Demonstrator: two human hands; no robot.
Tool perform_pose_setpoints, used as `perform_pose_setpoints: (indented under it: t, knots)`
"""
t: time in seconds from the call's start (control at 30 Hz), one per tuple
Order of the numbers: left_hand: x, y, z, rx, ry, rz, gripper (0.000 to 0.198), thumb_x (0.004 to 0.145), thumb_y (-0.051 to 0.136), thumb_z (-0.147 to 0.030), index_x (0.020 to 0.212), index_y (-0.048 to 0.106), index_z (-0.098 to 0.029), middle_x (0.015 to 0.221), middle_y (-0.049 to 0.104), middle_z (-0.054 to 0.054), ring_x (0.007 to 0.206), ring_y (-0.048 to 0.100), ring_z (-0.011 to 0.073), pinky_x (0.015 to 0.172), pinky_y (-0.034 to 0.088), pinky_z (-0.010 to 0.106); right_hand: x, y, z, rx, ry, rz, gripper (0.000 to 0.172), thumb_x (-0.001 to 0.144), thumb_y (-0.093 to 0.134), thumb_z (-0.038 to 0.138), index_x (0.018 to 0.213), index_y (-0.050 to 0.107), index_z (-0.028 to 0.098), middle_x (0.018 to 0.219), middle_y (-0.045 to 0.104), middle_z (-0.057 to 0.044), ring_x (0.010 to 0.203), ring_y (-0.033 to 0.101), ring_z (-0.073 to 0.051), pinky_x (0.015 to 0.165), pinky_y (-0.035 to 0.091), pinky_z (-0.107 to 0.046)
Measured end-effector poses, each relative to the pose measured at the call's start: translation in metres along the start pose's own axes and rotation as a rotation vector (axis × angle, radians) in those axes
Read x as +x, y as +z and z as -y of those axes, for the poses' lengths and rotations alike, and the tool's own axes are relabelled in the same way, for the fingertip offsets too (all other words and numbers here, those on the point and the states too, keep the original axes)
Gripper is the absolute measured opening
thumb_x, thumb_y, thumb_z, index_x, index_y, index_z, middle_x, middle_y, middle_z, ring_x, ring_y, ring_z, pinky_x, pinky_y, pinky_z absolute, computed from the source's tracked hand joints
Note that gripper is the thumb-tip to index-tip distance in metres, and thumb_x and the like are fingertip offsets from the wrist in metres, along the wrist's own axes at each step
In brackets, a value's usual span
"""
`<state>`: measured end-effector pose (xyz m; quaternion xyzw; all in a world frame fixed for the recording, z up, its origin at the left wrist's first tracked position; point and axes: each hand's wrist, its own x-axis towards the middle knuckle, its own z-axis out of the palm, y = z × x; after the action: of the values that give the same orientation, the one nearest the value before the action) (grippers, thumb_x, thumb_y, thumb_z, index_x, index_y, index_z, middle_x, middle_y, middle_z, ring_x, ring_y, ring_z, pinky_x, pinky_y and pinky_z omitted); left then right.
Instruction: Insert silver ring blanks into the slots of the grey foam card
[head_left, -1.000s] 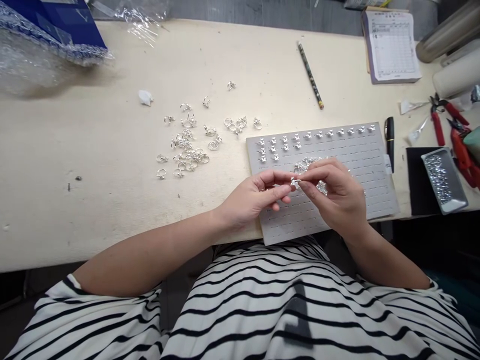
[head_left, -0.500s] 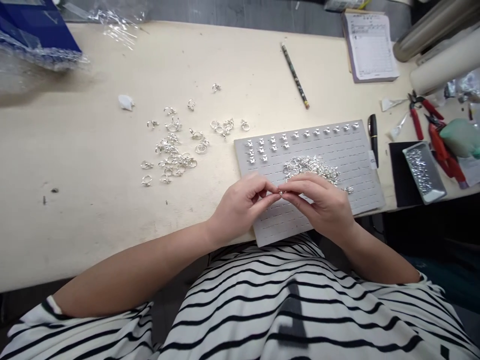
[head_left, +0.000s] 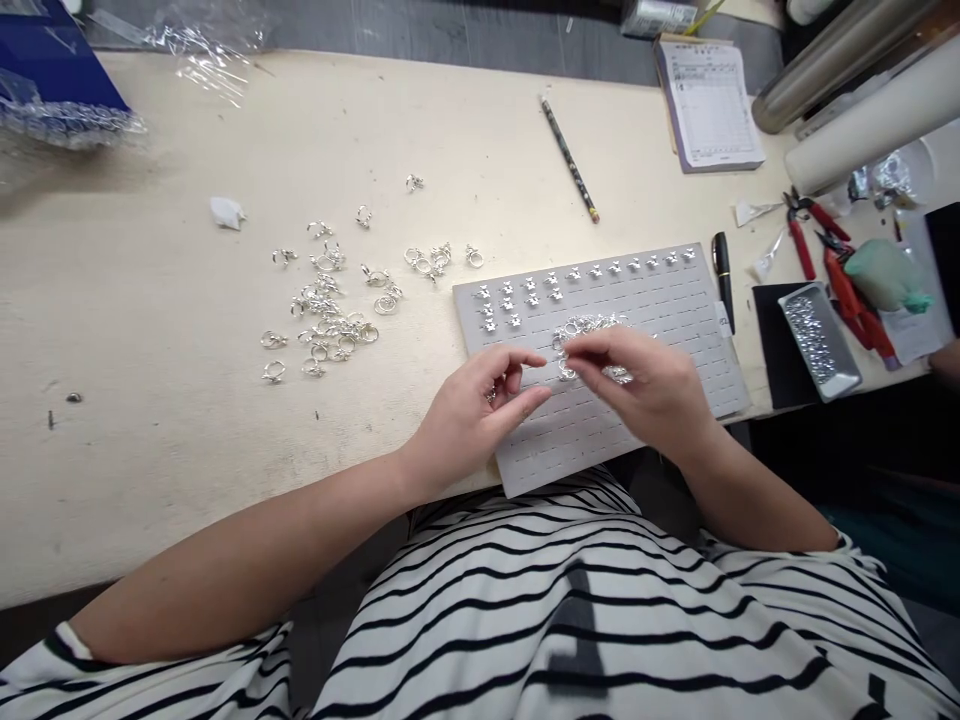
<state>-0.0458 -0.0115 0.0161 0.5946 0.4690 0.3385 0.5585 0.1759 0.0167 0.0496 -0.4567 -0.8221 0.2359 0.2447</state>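
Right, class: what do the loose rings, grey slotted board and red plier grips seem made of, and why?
Loose rings: probably polished, silver-coloured metal, since they glint brightly.
Grey slotted board: matte, perhaps fabric-covered foam; no shine, core hidden.
Red plier grips: likely smooth plastic or rubber, judging by their even colour.

The pale counter [head_left: 150, 420] carries scattered silver rings [head_left: 330, 325] and, right of them, a grey slotted board [head_left: 559, 430] with a black pen [head_left: 722, 275] just beside it. A white scrap [head_left: 226, 212], a patterned pencil [head_left: 570, 162], a notepad [head_left: 710, 105] and red-handled pliers [head_left: 801, 245] lie there too.
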Motion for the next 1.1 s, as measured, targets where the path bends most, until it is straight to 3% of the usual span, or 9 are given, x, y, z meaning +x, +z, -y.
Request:
perform_pose_setpoints:
  t: [0.13,0.3,0.7,0.9,0.97,1.1]
  knots:
    - [0.002,-0.001,-0.002,-0.057,-0.052,0.041,0.02,0.099,0.062,-0.041,0.106,0.069,-0.023,0.079,0.053,-0.001,0.072,0.05,0.0144,0.07,0.042,0.029,0.022,0.0,-0.032,-0.175,0.155,-0.135,0.015,0.098,0.061,0.026,0.108,0.072,0.024,0.101,0.076,-0.005,0.088,0.071,-0.019,0.079,0.06,-0.037]
    - [0.003,0.0,-0.002,-0.068,-0.075,0.058,0.018,0.1,0.061,-0.038,0.103,0.069,-0.022,0.079,0.055,-0.001,0.075,0.052,0.0148,0.072,0.043,0.03,0.038,0.007,-0.056,-0.266,0.212,-0.103,0.014,0.095,0.062,0.024,0.104,0.072,0.021,0.098,0.075,-0.008,0.088,0.068,-0.022,0.078,0.055,-0.039]
    - [0.004,-0.001,-0.003,-0.142,-0.152,0.091,0.022,0.098,0.061,-0.042,0.1,0.07,-0.021,0.086,0.063,0.001,0.082,0.057,0.0167,0.075,0.045,0.031,0.04,0.011,-0.06,-0.299,0.187,-0.055,0.017,0.099,0.058,0.027,0.103,0.074,0.026,0.098,0.075,-0.005,0.091,0.068,-0.022,0.077,0.054,-0.039]
    - [0.005,-0.002,-0.001,-0.184,-0.202,0.119,0.024,0.098,0.062,-0.044,0.102,0.07,-0.021,0.094,0.067,0.001,0.089,0.06,0.0171,0.082,0.046,0.031,0.026,0.002,-0.046,-0.303,0.163,-0.133,0.026,0.104,0.053,0.031,0.12,0.073,0.025,0.108,0.077,-0.006,0.095,0.071,-0.022,0.08,0.056,-0.039]
    - [0.006,-0.003,-0.001,-0.18,-0.208,0.132,0.025,0.098,0.062,-0.044,0.102,0.07,-0.021,0.096,0.067,0.001,0.091,0.06,0.0172,0.083,0.046,0.031,0.018,0.001,-0.04,-0.277,0.134,-0.086,0.028,0.105,0.052,0.036,0.122,0.071,0.025,0.117,0.075,-0.007,0.104,0.07,-0.024,0.085,0.056,-0.041]
    - [0.007,-0.003,0.0,-0.162,-0.2,0.138,0.025,0.099,0.06,-0.044,0.102,0.069,-0.021,0.094,0.067,0.001,0.089,0.06,0.0175,0.082,0.045,0.031,0.006,0.008,-0.029,-0.308,0.049,0.128,0.041,0.096,0.067,0.048,0.13,0.066,0.027,0.132,0.065,-0.012,0.121,0.06,-0.031,0.101,0.051,-0.051]
